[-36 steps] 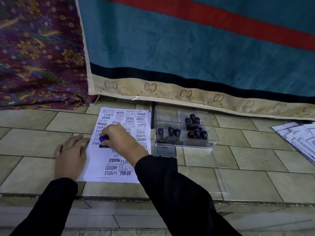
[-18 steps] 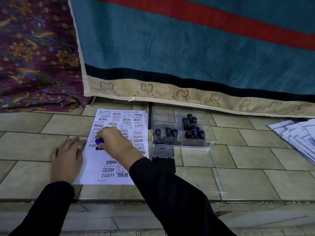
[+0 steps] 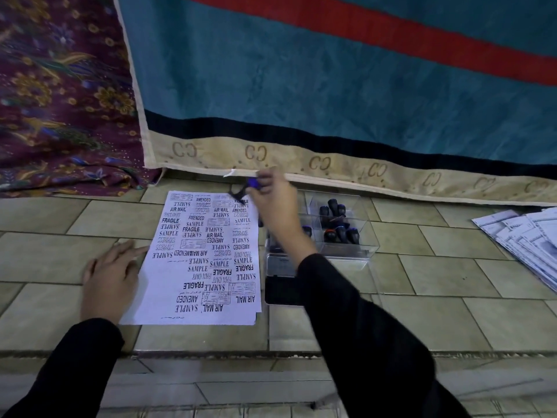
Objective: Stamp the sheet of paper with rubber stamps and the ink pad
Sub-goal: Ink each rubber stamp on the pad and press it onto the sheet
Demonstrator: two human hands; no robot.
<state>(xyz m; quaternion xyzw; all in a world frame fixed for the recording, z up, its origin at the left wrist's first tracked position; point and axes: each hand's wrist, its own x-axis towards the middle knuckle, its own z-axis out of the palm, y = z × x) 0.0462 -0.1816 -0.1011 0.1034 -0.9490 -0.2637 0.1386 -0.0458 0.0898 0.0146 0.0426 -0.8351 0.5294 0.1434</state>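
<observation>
The sheet (image 3: 168, 285) lies flat on the tiled floor (image 3: 452, 267), most of it covered in dark prints such as SAMPLE, FRAGILE and AIR MAIL, with a bare patch along its lower left side. The left hand (image 3: 113, 279) rests on the sheet's left edge, its fingers straight and spread, pressing the paper down. The right hand (image 3: 274, 206) is up over the sheet's top right corner, motion-blurred, its fingers pinching a stamp (image 3: 248, 186) with a blue handle and black base, clear of the paper. Just right of the sheet sits the ink pad (image 3: 278, 267), partly hidden by the right forearm, and beyond it a clear box (image 3: 346, 251) holding more stamps (image 3: 337, 233). Far right of the sheet lies a fanned pile of papers (image 3: 524, 236).
</observation>
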